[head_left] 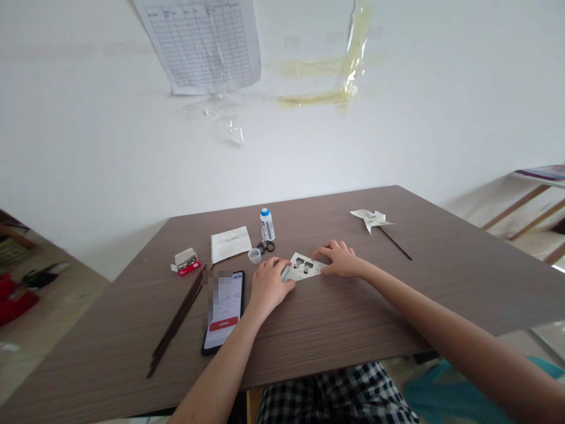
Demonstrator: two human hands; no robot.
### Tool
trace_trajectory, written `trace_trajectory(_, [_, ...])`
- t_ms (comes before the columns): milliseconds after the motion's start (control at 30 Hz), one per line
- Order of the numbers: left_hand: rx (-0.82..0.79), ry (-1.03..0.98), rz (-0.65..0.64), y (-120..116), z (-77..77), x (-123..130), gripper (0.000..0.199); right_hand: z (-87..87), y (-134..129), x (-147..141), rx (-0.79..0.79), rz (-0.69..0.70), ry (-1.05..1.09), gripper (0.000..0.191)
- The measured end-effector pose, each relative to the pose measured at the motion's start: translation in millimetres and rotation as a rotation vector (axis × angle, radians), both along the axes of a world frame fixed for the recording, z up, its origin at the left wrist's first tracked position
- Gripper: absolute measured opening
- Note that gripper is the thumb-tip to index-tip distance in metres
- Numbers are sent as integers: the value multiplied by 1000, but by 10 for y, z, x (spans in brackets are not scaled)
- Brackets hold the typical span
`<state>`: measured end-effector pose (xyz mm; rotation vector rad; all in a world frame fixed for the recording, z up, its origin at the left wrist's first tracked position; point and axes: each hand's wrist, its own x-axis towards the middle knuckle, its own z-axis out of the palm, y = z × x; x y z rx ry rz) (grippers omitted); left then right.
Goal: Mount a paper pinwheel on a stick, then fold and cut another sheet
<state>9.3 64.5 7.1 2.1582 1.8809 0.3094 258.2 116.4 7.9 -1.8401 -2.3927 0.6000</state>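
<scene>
A small square of printed paper [305,267] with dark pictures lies on the table between my two hands. My left hand [270,281] has its thumb and fingers closed on the paper's left edge. At the right edge, my right hand [339,259] holds the paper with thumb and forefinger, the other fingers curved above the table. Just beyond my left hand are a small clear plastic cup [255,255] and black-handled scissors [266,246]. Behind the scissors stands a white glue bottle [266,225] with a blue cap.
A finished paper pinwheel [371,219] on a dark stick lies at the right. Left of my hands are a phone [226,312], several thin brown sticks [176,324], an opened small red-and-white box [187,262] and a stack of printed paper [231,244]. A white wall rises behind the table [353,318].
</scene>
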Motion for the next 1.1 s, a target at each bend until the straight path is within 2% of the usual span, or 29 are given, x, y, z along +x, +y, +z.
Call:
trace_trajectory(133, [-37, -13, -19, 9, 17, -54, 46, 10, 10, 146, -8, -18, -1, 59])
trace_trajectory(333, [-109, 18, -79, 30, 92, -156, 59, 43, 1, 227, -26, -31, 8, 64])
trace_trajectory(567, [-132, 73, -183, 79, 47, -311, 69, 13, 5, 215, -42, -43, 17, 67])
trace_trajectory(933, [-214, 134, -262, 161, 3, -421, 73, 80, -18, 219, -74, -43, -9, 73])
trace_trajectory(1100, [-189, 81, -210, 142, 18, -362, 64, 19, 6, 256, -50, -27, -16, 75])
